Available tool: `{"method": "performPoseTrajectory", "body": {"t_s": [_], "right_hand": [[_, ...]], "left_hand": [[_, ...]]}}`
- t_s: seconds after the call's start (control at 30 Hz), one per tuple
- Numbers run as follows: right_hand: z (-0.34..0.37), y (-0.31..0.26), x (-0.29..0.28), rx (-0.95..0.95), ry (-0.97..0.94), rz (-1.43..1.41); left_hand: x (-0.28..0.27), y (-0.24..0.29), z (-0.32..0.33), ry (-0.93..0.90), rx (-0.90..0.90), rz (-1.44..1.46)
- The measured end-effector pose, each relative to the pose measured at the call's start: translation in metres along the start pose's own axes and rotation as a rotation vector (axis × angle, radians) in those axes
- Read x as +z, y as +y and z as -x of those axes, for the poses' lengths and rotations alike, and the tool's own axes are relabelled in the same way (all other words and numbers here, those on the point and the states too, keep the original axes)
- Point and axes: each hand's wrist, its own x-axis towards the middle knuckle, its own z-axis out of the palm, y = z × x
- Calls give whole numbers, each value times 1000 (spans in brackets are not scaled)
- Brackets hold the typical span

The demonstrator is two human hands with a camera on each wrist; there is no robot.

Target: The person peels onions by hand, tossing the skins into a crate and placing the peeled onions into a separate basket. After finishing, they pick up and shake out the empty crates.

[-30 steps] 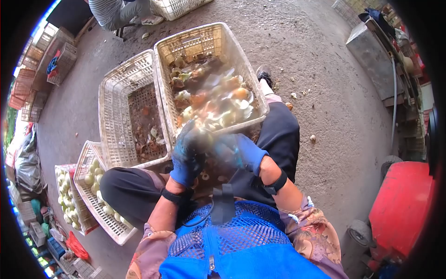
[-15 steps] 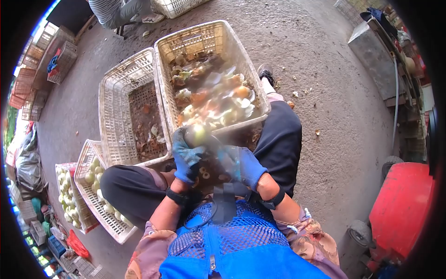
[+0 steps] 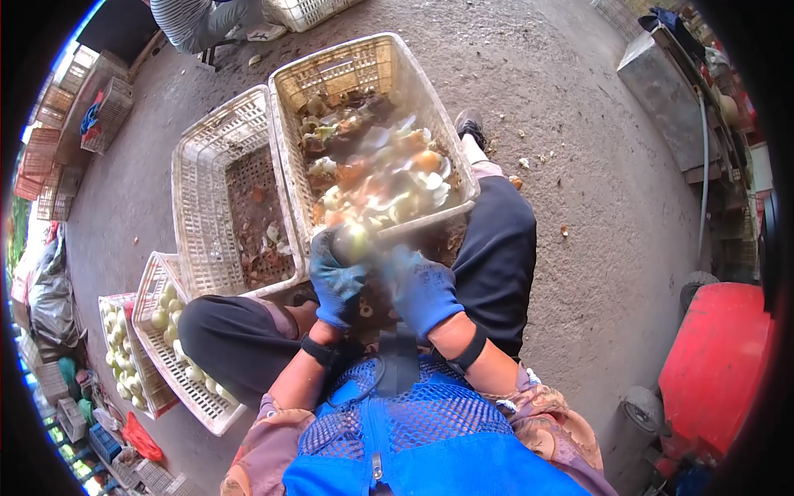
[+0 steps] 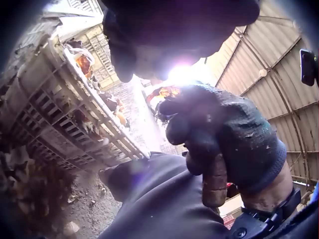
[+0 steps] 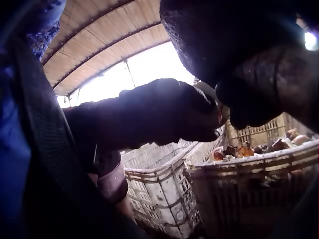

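Observation:
In the head view my left hand (image 3: 337, 285), in a blue work glove, grips a pale, partly blurred onion (image 3: 356, 238) just above the near rim of the peel crate. My gloved right hand (image 3: 420, 288) sits close beside it on the right, its fingertips blurred. From the little-finger side of that right fist a brown, wooden-looking handle (image 4: 214, 181) sticks out in the left wrist view; the tool's working end is hidden. Both hands appear dark in the right wrist view, the left hand (image 5: 159, 114) nearly meeting the right.
Ahead stands a plastic crate (image 3: 339, 73) holding onion skins and scraps. Left of it is another crate (image 3: 198, 198) with a few scraps. Peeled onions (image 3: 122, 364) fill crates by the left knee. A striped-shirted person (image 3: 190, 25) sits far left; a red object (image 3: 719, 364) stands right.
The left hand has turned so the onion shows at its fingertips. My right hand has shifted slightly left, nearer the onion, with its glove back now facing up.

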Motion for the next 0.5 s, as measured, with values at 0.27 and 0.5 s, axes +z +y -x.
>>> {"method": "performPoseTrajectory", "body": {"t_s": [0.27, 0.5], "right_hand": [[-10, 10, 12, -4, 40, -97], [-13, 12, 6, 22, -11, -74]], "left_hand": [[-3, -23, -1, 14, -22, -32], [-2, -20, -3, -39, 68, -68]]}}
